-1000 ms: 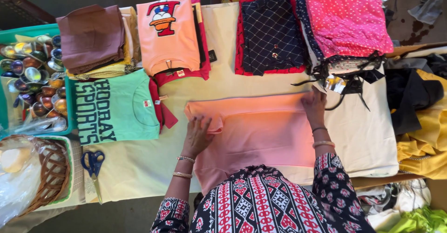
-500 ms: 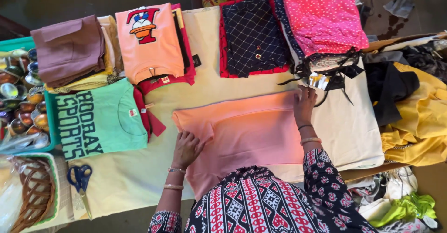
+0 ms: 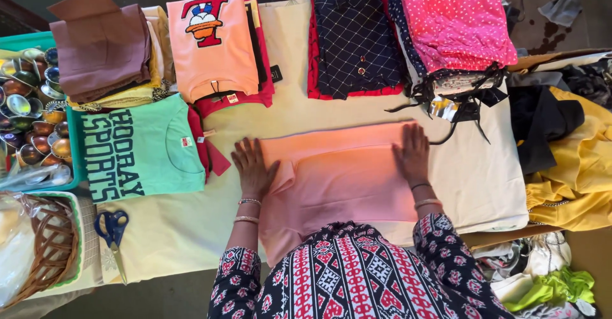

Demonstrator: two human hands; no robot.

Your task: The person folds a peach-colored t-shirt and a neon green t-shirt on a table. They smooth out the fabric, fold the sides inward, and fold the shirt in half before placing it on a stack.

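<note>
Many metal bowls (image 3: 29,112) fill teal tray (image 3: 74,159).

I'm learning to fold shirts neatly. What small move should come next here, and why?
Probably fold the near end up. Both hands, left hand and right hand, lie flat on the peach shirt, whose left sleeve looks tucked in, while its near end hangs off the table edge.
</note>
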